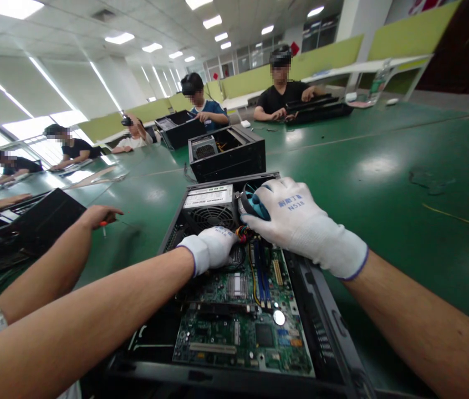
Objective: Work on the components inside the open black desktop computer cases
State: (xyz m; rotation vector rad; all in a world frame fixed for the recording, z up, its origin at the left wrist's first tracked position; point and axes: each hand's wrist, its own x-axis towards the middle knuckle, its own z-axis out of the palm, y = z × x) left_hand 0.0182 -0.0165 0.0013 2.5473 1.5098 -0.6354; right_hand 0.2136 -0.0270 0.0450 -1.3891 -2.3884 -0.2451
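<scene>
An open black computer case (334,310) lies before me, with a green motherboard (213,332) and a power supply (208,197) inside. Near the far right corner of the case, my right hand (288,213), in a white glove, grips a round cooling fan (254,200) with blue blades and a silvery rim. My left hand (213,246), also gloved, is closed low over the board just below the power supply. Its fingertips are partly hidden beside a bundle of coloured wires (241,234); what they hold cannot be made out. Two blue memory slots (263,277) run close to both hands.
Another open case (228,152) stands just beyond mine on the green table (384,166). At my left, a co-worker's bare hand (103,215) holds an orange-handled tool beside a tilted black case (30,233). Several people sit farther off. A yellow wire (459,217) lies right.
</scene>
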